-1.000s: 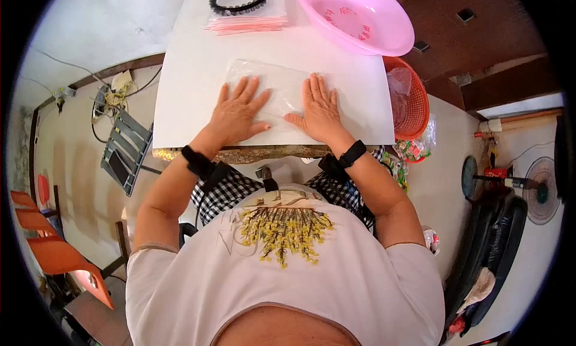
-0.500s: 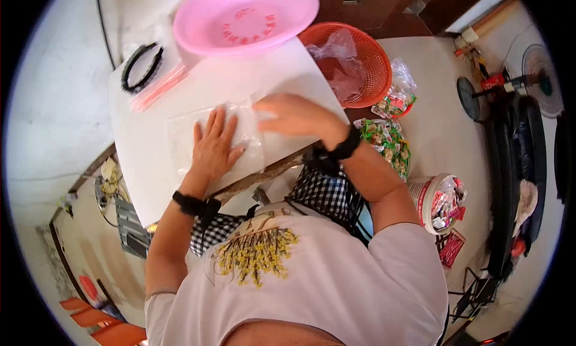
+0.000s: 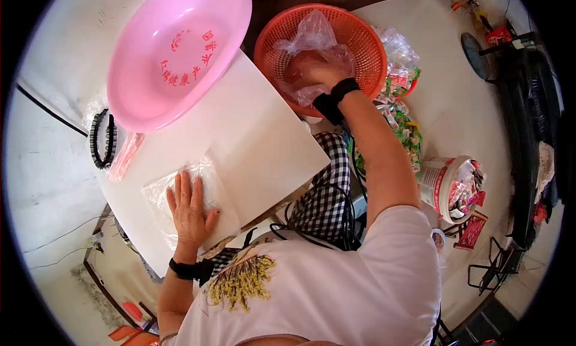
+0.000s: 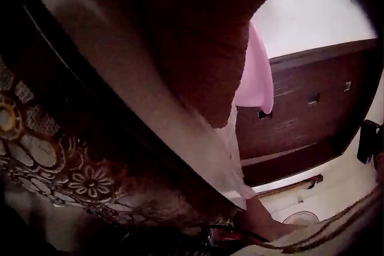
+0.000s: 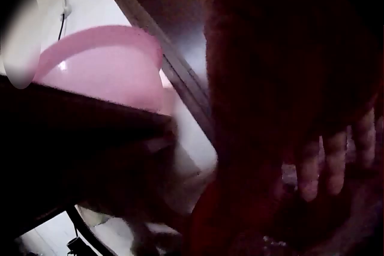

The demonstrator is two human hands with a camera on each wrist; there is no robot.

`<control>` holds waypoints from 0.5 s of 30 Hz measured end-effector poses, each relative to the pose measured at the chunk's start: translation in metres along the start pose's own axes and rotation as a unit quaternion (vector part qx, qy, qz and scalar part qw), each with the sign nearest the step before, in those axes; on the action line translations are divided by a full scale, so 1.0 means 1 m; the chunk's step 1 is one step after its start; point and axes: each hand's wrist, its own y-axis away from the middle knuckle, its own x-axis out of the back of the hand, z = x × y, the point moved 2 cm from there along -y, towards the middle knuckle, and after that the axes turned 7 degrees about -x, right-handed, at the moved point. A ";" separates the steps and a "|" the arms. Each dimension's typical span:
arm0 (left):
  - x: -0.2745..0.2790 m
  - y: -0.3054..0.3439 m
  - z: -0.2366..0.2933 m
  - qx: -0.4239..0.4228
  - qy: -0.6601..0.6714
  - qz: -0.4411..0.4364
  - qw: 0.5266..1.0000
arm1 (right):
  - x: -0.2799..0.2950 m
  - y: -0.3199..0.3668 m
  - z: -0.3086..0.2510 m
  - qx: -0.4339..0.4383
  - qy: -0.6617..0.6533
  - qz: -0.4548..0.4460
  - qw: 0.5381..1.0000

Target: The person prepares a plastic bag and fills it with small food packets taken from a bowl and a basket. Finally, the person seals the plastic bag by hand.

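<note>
My left hand (image 3: 191,217) lies flat with spread fingers on a clear plastic bag (image 3: 157,193) near the front edge of the white table. In the left wrist view that hand is a dark shape over the tabletop. Down in the red mesh basket (image 3: 366,43) beside the table is my right hand (image 3: 327,76), among a crumpled clear plastic bag (image 3: 315,31). Its fingers (image 5: 336,172) hang loosely extended in the right wrist view, above something dim. The pinkish contents under the fingers are partly hidden by the hand and plastic.
A pink basin (image 3: 144,40) stands at the table's back corner. To its left lie a black headband (image 3: 103,139) and a stack of pink-edged bags (image 3: 125,160). Green packaged goods (image 3: 405,136) and a filled bucket (image 3: 441,187) stand on the floor at right.
My right hand has lifted off the plastic bag on the table and moved right, down into the red basket. The left hand stays flat on the bag. The head view has turned right.
</note>
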 end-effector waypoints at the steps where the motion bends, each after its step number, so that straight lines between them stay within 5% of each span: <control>1: 0.000 0.000 -0.001 0.000 0.000 -0.001 1.000 | -0.006 0.000 -0.012 -0.005 0.058 -0.041 0.997; 5: 0.002 0.000 0.000 -0.005 0.009 0.004 1.000 | -0.012 0.003 -0.030 -0.013 0.095 -0.128 0.987; 8: 0.004 -0.001 0.003 0.004 0.011 0.010 1.000 | 0.011 0.004 -0.027 -0.039 0.060 0.024 0.997; 11: 0.007 -0.002 0.005 0.009 0.009 0.013 1.000 | 0.038 0.003 -0.006 -0.035 -0.109 -0.012 0.993; 12: 0.008 -0.002 0.006 0.010 0.009 0.015 1.000 | 0.046 0.004 0.008 0.027 -0.196 0.006 0.980; 14: 0.010 0.000 0.007 0.013 0.011 0.020 1.000 | 0.059 0.009 0.034 0.153 -0.360 0.037 0.920; 15: 0.010 0.000 0.007 0.012 0.013 0.024 1.000 | 0.070 0.019 0.030 0.129 -0.472 0.009 0.872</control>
